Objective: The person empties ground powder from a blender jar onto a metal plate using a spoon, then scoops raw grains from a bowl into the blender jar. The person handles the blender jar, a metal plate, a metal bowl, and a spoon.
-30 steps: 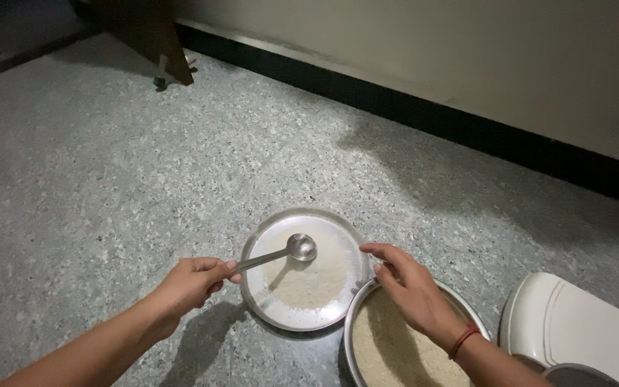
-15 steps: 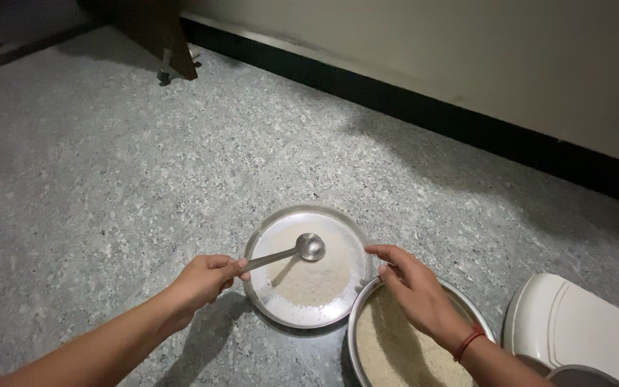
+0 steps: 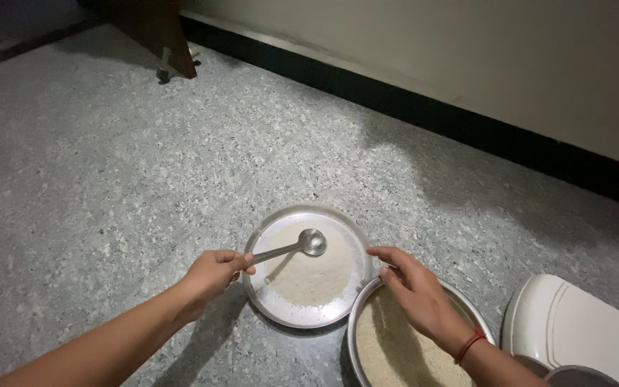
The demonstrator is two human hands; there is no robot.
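A round steel plate (image 3: 262, 240) lies on the speckled floor with a pale heap of flour or grain (image 3: 309, 276) on it. My left hand (image 3: 213, 274) grips the handle of a steel ladle (image 3: 304, 245), whose bowl hovers just above the heap. My right hand (image 3: 411, 290) rests with its fingers spread on the near rim of a second steel bowl (image 3: 357, 308), full of the same pale stuff, which overlaps the plate's right edge. A red thread circles my right wrist.
A white plastic lid or container (image 3: 574, 326) lies at the bottom right, with a grey rim (image 3: 582, 374) beside it. A dark skirting strip (image 3: 431, 115) runs along the wall behind. A wooden furniture leg (image 3: 162, 36) stands at the top left.
The ladle's bowl has drifted slightly to the right over the heap, and my left hand has followed it toward the plate. My right hand has stayed on the bowl's rim.
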